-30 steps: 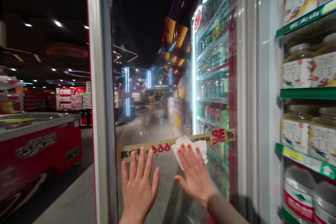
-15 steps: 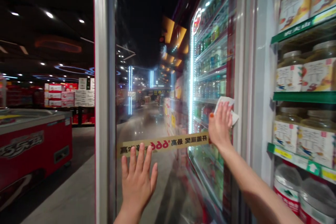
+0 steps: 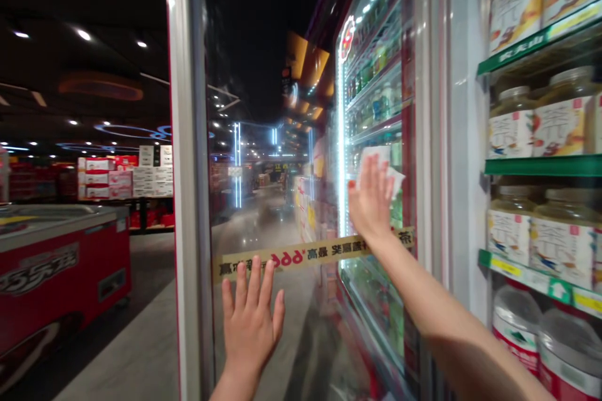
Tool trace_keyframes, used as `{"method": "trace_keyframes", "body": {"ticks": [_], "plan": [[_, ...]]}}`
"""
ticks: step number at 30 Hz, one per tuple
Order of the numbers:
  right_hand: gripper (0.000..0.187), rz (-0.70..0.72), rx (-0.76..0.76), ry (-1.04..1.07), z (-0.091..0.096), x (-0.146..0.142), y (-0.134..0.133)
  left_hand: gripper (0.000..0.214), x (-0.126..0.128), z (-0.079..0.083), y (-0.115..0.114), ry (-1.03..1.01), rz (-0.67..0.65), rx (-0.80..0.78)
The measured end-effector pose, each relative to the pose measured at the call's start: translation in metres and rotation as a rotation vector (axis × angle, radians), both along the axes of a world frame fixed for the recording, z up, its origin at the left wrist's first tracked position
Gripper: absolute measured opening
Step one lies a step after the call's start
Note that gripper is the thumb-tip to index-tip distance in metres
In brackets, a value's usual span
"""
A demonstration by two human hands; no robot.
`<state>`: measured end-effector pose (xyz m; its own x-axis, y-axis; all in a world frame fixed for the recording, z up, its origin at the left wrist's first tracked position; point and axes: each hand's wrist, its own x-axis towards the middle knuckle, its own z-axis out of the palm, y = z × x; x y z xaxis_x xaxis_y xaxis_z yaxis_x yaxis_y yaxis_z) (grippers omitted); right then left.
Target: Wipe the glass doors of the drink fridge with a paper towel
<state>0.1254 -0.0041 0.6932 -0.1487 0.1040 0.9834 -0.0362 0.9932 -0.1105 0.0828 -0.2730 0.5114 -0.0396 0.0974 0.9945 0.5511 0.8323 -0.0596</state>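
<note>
An open glass cooler door (image 3: 263,138) stands in front of me, with a tan sticker strip (image 3: 310,254) running across it. My left hand (image 3: 251,319) lies flat on the glass below the strip, fingers spread and holding nothing. My right hand (image 3: 371,200) is raised above the strip and presses a white cloth (image 3: 388,163) flat against the glass. The cloth shows past my fingertips.
The door's grey frame (image 3: 185,200) rises on the left. To the right, green cooler shelves (image 3: 540,166) hold jars and large water bottles (image 3: 517,326). A red chest freezer (image 3: 61,263) stands at the left, with stacked boxes (image 3: 126,172) far behind it.
My right hand has carried the cloth up the glass from below the strip, first up and right, then slightly back left. My left hand has stayed flat in place.
</note>
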Motion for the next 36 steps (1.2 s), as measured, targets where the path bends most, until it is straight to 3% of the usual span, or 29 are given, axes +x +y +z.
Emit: {"method": "trace_keyframes", "body": {"ticks": [3, 4, 5, 6, 9, 10, 12, 15, 17, 19, 22, 24, 25, 28, 30, 32, 34, 35, 36], "plan": [[0.081, 0.157, 0.575, -0.157, -0.032, -0.004, -0.028, 0.081, -0.001, 0.0, -0.001, 0.011, -0.002, -0.016], [0.081, 0.173, 0.666, -0.196, -0.039, -0.003, -0.026, 0.081, -0.002, 0.0, -0.002, 0.016, -0.002, -0.026], [0.079, 0.154, 0.646, -0.211, -0.04, -0.001, -0.018, 0.082, -0.003, 0.001, -0.002, 0.021, -0.003, -0.033], [0.077, 0.108, 0.532, -0.199, -0.033, 0.001, -0.004, 0.082, -0.003, 0.001, -0.002, 0.028, -0.003, -0.038], [0.075, -0.064, 0.006, -0.066, 0.007, 0.008, 0.03, 0.083, -0.005, 0.003, -0.001, 0.048, 0.012, -0.053], [0.074, -0.088, -0.097, -0.025, 0.017, 0.008, 0.031, 0.083, -0.006, 0.004, -0.001, 0.053, 0.022, -0.058], [0.074, -0.035, -0.025, -0.015, 0.017, 0.006, 0.011, 0.085, -0.008, 0.005, -0.001, 0.058, 0.039, -0.064], [0.067, 0.178, 0.472, -0.146, -0.026, 0.004, -0.039, 0.085, -0.009, 0.005, -0.002, 0.057, 0.046, -0.066], [0.055, 0.243, 0.639, -0.203, -0.052, 0.005, -0.055, 0.083, -0.01, 0.004, -0.001, 0.053, 0.032, -0.067], [0.055, 0.217, 0.591, -0.18, -0.053, 0.005, -0.049, 0.08, -0.01, 0.003, 0.001, 0.047, -0.002, -0.047], [0.064, 0.051, 0.243, -0.044, -0.016, -0.003, -0.033, 0.076, -0.011, 0.003, 0.003, 0.038, -0.034, -0.008], [0.065, -0.004, 0.174, 0.007, 0.004, -0.012, -0.04, 0.075, -0.012, 0.002, 0.003, 0.032, -0.028, -0.003], [0.065, 0.02, 0.273, -0.008, 0.008, -0.016, -0.048, 0.075, -0.012, 0.001, 0.003, 0.026, -0.025, -0.004], [0.062, 0.228, 0.902, -0.144, 0.008, -0.024, -0.076, 0.075, -0.012, 0.001, 0.003, 0.017, -0.025, 0.004], [0.059, 0.299, 1.118, -0.186, 0.018, -0.027, -0.085, 0.075, -0.011, 0.001, 0.003, 0.021, -0.018, 0.005], [0.059, 0.252, 0.968, -0.141, 0.038, -0.03, -0.089, 0.075, -0.011, 0.001, 0.003, 0.026, -0.005, -0.011], [0.061, 0.158, 0.624, -0.052, 0.056, -0.033, -0.097, 0.076, -0.01, 0.001, 0.003, 0.028, 0.003, -0.029], [0.062, 0.131, 0.511, -0.015, 0.059, -0.034, -0.103, 0.076, -0.01, 0.0, 0.002, 0.027, 0.008, -0.033], [0.062, 0.128, 0.493, 0.004, 0.057, -0.035, -0.111, 0.077, -0.011, 0.0, 0.002, 0.022, 0.015, -0.029]]}}
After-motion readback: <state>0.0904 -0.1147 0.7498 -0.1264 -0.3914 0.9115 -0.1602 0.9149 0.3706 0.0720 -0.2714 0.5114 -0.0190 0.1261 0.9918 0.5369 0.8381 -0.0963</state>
